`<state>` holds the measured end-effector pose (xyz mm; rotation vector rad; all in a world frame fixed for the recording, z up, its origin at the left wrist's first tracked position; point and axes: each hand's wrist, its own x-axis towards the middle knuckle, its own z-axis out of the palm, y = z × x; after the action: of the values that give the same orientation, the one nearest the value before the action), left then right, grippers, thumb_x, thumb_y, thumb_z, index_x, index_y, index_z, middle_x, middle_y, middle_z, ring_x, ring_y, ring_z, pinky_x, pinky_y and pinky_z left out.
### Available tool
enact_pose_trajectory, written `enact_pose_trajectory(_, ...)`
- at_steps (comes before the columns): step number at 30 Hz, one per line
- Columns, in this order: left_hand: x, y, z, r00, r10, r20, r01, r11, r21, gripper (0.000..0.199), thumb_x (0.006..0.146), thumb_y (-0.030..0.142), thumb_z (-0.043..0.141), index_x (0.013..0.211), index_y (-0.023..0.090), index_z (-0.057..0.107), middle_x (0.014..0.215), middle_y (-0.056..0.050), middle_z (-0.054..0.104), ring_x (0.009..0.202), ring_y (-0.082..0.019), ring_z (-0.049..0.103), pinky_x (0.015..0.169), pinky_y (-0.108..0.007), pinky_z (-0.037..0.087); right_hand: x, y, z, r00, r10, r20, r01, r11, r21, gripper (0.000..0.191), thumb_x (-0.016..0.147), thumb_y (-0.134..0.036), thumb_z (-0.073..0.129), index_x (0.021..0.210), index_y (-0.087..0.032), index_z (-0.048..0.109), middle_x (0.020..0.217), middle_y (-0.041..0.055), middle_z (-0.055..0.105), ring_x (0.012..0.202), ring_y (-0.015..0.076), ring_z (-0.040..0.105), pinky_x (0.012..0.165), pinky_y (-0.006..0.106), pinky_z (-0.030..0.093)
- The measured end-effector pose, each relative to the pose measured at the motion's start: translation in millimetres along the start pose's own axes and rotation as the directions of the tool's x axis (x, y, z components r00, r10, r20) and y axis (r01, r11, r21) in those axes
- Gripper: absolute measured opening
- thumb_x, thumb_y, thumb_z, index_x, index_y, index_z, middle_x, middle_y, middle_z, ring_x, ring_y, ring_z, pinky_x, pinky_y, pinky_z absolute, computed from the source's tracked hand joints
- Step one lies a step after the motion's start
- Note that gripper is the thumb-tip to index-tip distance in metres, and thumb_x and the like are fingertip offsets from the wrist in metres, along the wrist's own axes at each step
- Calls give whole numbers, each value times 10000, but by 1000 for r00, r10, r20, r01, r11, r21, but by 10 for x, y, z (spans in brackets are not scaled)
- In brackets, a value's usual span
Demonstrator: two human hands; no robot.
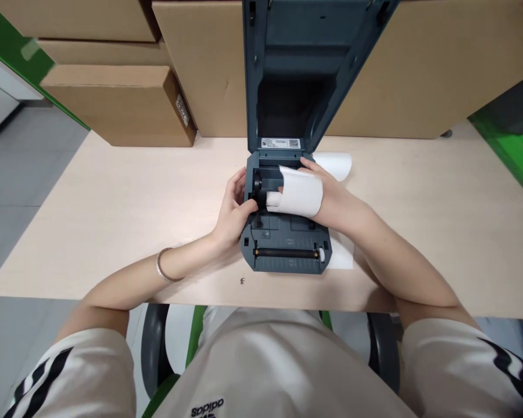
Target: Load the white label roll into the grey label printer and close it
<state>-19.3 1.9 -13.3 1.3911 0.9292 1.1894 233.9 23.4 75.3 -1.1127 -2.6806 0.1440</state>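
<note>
A dark blue-grey label printer (294, 232) sits on the table with its lid (309, 58) raised at the back. My left hand (233, 212) grips the printer's left side, its thumb inside against a black roll holder (259, 197). Inside the body, my right hand (329, 191) is at a small white paper roll (273, 201). The roll's loose paper (303, 193) curls over that hand and hides most of its fingers. One finger of it touches the printer's right rear edge. Across the front of the printer runs a black roller (285, 253).
Beside the printer at the back right lies white paper (335, 165), and a white sheet (343, 252) shows at its lower right. Cardboard boxes (113, 110) line the rear of the wooden table (157, 191). A tiny dark mark (242, 281) is near the front edge.
</note>
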Motion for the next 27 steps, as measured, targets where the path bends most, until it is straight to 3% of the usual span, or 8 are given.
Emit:
enact_pose_trajectory(5,-6,-2,6,1000,-14,14,14,1000,-10,922,829,264,710,1683,345,372,1890,-130,536,1763,-300,523,1373,-517,527,55,-44,-205,998,-41,53,31,982,188,393,1068,-261,593,1390,-254,819,1283,117,869,1382,369,774,1495,683,296)
enact_pose_trajectory(7,-6,21,22,1000,-20,2,20,999,-40,917,812,269,735,1659,340,392,1879,-130,544,1763,-313,523,1405,-533,501,59,-50,-317,999,-44,21,37,963,267,438,1008,-275,658,1429,-244,774,1407,148,830,1472,407,715,1447,700,370)
enact_pose_trajectory(10,0,73,47,999,-41,-23,39,995,-92,895,774,259,766,1607,332,445,1840,-119,580,1759,-330,522,1445,-538,458,-38,17,-531,998,71,-1,-67,949,310,446,936,-339,737,1372,-246,718,1445,182,761,1340,430,725,1168,622,617)
enact_pose_trajectory(13,12,112,57,998,-61,-25,57,990,-132,879,753,255,796,1568,345,477,1814,-98,600,1748,-348,520,1448,-542,447,-224,184,-786,968,249,21,-245,929,277,450,891,-349,747,1322,-256,659,1406,156,747,1203,388,737,993,519,628)
enact_pose_trajectory(15,20,121,54,998,-62,-24,58,988,-144,868,748,256,807,1551,357,494,1801,-84,610,1734,-349,527,1442,-545,449,-348,350,-946,923,380,68,-385,897,219,451,869,-282,753,1308,-248,655,1351,140,765,1156,347,736,941,465,584)
enact_pose_trajectory(17,28,117,48,998,-52,-24,48,988,-146,855,743,264,816,1536,359,508,1781,-81,626,1713,-344,542,1437,-541,452,-442,553,-1062,838,526,144,-544,825,156,408,879,-206,770,1275,-244,676,1266,123,785,1076,296,728,889,432,533)
enact_pose_trajectory(21,43,96,33,999,-32,-14,30,990,-136,859,740,277,829,1533,360,508,1767,-78,639,1707,-342,545,1432,-533,453,-519,992,-1068,671,690,270,-736,664,132,326,942,-88,735,1235,-226,695,1188,111,792,972,229,697,843,407,504)
enact_pose_trajectory(27,54,67,15,1000,-15,-18,13,992,-127,869,736,256,827,1539,348,510,1797,-81,619,1718,-331,540,1445,-509,445,-497,1444,-682,611,706,359,-765,642,39,226,913,-108,756,1117,-188,704,1100,126,789,935,216,667,844,395,490)
